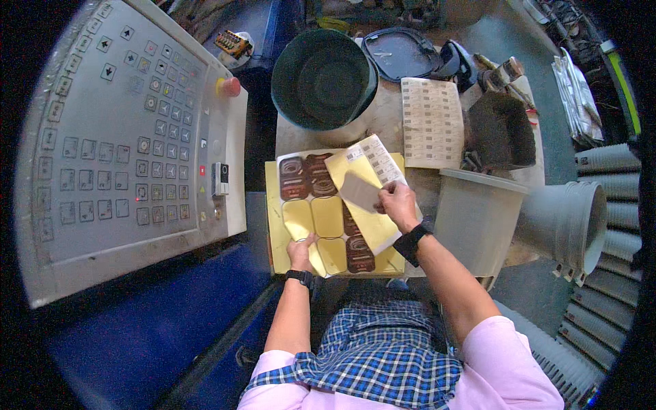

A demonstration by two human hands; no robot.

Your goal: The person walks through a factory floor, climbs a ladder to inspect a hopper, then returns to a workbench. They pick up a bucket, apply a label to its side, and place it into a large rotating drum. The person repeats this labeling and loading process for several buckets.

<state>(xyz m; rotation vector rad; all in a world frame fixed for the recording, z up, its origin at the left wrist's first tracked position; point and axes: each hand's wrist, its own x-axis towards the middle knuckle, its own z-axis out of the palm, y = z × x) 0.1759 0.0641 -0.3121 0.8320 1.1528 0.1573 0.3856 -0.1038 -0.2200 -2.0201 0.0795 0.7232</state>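
Note:
In front of me lies a label sheet point(327, 218) with dark printed labels point(293, 177) and several bare yellow spaces. My left hand point(301, 253) grips its lower edge, the thumb on top and the fingers beneath. Across its right side rests a slanted sheet of small printed labels point(380, 163), partly bare yellow backing. My right hand point(398, 202) pinches a greyish label point(360, 193) by its right end, above that slanted sheet; the label is slightly blurred. Yellow backing sheets point(274, 220) show beneath the label sheet.
A dark green tub point(320, 79) stands behind the sheets. To the right are a translucent plastic bin point(476, 220) and stacked grey buckets point(569, 225). A machine control panel point(128, 143) with a red stop button point(230, 87) borders the left. Another label sheet point(432, 123) lies farther back.

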